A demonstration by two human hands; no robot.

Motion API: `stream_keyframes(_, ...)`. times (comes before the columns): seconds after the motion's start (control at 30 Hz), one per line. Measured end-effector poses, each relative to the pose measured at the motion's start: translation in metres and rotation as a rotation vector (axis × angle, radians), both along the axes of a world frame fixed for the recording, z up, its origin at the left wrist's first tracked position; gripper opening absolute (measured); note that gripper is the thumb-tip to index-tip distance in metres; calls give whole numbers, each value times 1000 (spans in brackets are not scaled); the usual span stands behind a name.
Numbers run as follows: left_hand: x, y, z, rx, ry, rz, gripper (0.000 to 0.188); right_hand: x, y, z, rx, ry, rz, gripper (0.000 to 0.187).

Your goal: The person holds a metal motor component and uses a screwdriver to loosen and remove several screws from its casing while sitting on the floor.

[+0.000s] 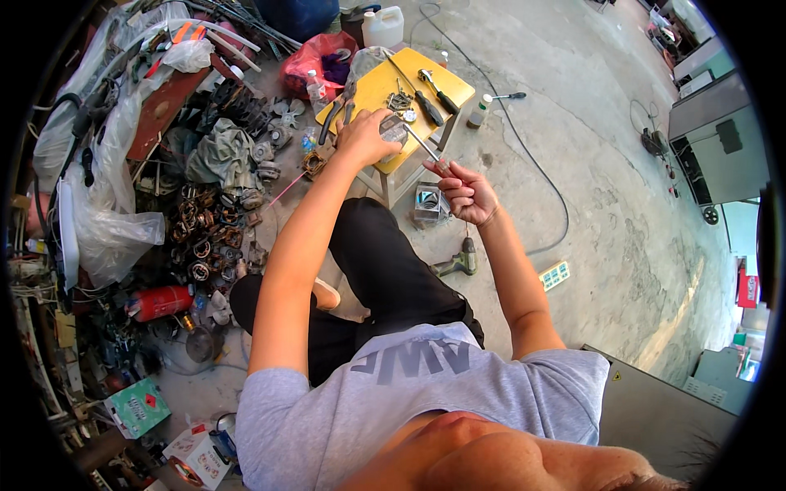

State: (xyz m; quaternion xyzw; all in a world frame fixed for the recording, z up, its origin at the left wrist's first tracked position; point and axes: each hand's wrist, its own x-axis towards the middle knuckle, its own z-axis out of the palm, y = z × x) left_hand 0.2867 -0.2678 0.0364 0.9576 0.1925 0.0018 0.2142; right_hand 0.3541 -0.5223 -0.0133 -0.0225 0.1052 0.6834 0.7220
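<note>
Over the near edge of a yellow-topped stool (434, 69), my left hand (368, 141) curls its fingers round a small greyish, block-like part (395, 132), whose kind I cannot make out. My right hand (468, 192) is closed on the handle of a screwdriver (422, 143). Its metal shaft slants up and left, with the tip beside the part; whether they touch is unclear. On the stool lie a pair of pliers (331, 121), a black-handled screwdriver (428, 108), a ratchet wrench (439, 92), a heap of screws (399, 101) and a small round white item (409, 116).
Below the stool stand a clear box (427, 201) and a green drill (458, 260). A power strip (554, 276) and a dark cable (532, 143) lie on the concrete to the right. Motor parts (201, 217) and a red cylinder (162, 303) crowd the left. Behind is a red bag (315, 61).
</note>
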Motion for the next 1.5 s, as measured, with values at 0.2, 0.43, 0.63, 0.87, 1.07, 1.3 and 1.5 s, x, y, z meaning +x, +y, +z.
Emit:
stream_keyframes(0.2,-1,3,-4,-27,-31,12,76,3,4,2,-389,-814,-11,40)
stream_keyframes(0.43,6,1,-4,-35,-35,11,76,-21,8,7,-1166,-2015,-212,52)
stream_keyframes(0.63,2,-1,7,-13,-39,2,77,0,-4,-11,-474,-433,-182,31)
stream_keyframes(0.87,8,-2,4,-17,-19,-10,79,-18,-9,-16,-154,-327,-251,29)
stream_keyframes(1.07,7,3,-1,-41,-45,-10,79,-31,-3,-12,-892,-1582,-338,39)
stream_keyframes(1.3,8,4,-1,-21,-42,-23,80,-19,-2,-11,-916,-1414,-223,35)
stream_keyframes(1.5,8,3,1,-36,-15,-16,80,-9,-14,-8,-304,-142,-125,34)
